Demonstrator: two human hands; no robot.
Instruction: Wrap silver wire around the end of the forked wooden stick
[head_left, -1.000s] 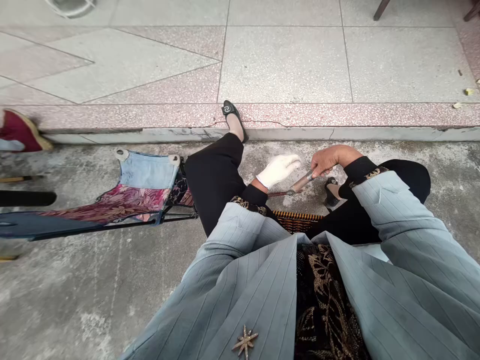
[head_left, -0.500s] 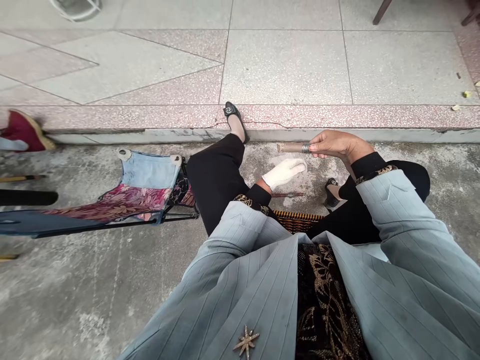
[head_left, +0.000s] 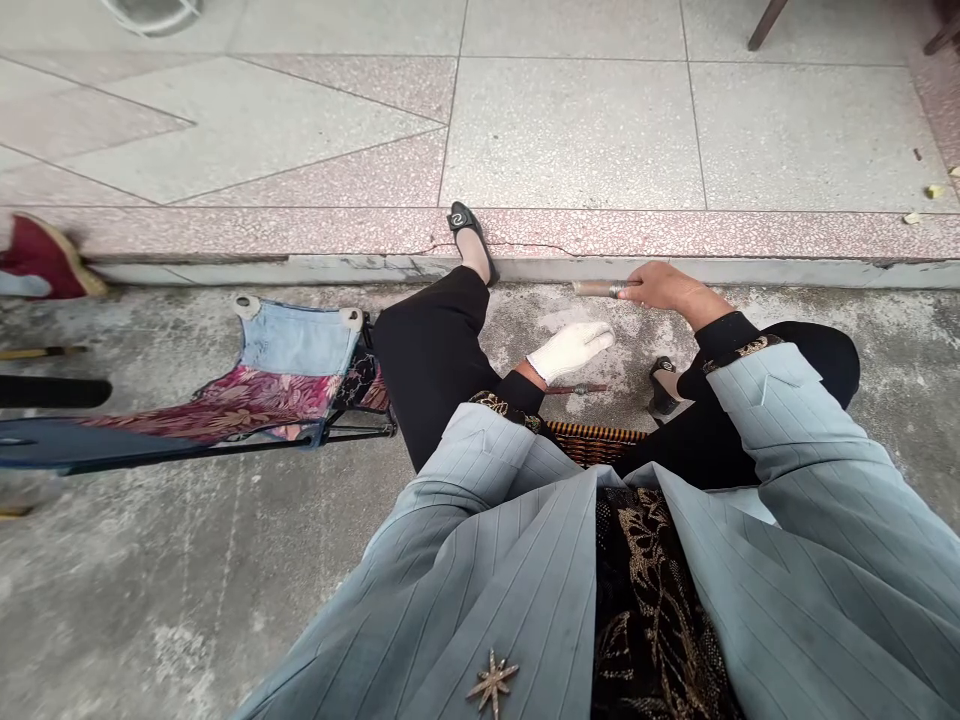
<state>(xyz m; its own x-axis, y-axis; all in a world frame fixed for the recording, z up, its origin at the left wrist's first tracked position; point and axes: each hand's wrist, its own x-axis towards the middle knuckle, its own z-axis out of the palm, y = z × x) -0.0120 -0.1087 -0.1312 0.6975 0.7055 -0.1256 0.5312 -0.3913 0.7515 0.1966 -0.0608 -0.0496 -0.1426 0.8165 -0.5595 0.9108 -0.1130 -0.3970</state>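
Stained grey concrete (head_left: 277,570) spread below a raised step of pink and pale grey speckled tiles (head_left: 570,135). On the left, a low folding seat with light blue and red floral fabric (head_left: 262,400) stood beside the person's black-trousered leg (head_left: 435,350), with a dark red shoe with a tan sole (head_left: 37,262) farther out. The bare right hand (head_left: 664,287) gripped a brown, rod-shaped piece with a silvery band (head_left: 589,288), holding it roughly level near the step's edge, its free end pointing left. Closer to the body, the left hand in a white knitted glove (head_left: 571,350) had its fingers drawn together; whether it held anything could not be told. Just below it showed a thin reddish-brown rod with a wrapped middle (head_left: 591,389), near a brown-and-yellow woven wicker rim (head_left: 596,436) between the legs.
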